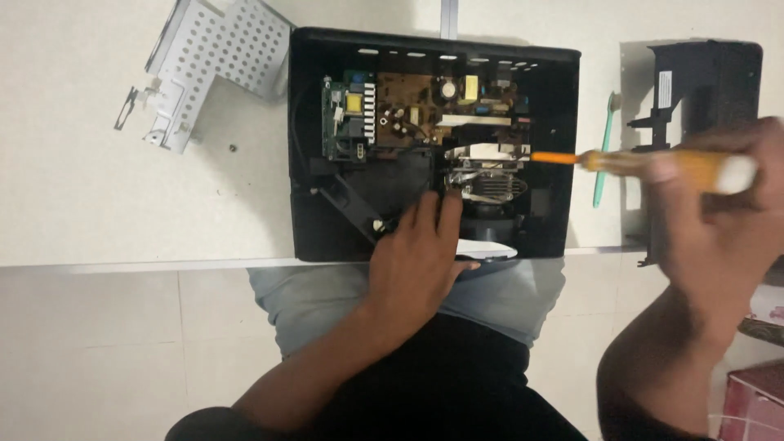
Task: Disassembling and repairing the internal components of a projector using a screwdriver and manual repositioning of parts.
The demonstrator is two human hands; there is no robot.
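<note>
A black open device case (310, 229) lies on the white table, overhanging its front edge. Inside are a brown circuit board (416, 102) and a shiny metal lens block (486, 175). My left hand (416, 261) rests on the case's front part, fingers touching the area beside the metal block; it holds nothing that I can see. My right hand (719, 220) grips a yellow-handled screwdriver (645, 161), whose orange shaft points left and ends at the metal block's right edge.
A perforated metal shield plate (216, 57) lies at the back left, a small screw (233, 148) near it. A green toothbrush (604, 151) and a black plastic cover (706, 82) lie right of the case. A red box (755, 400) sits at bottom right.
</note>
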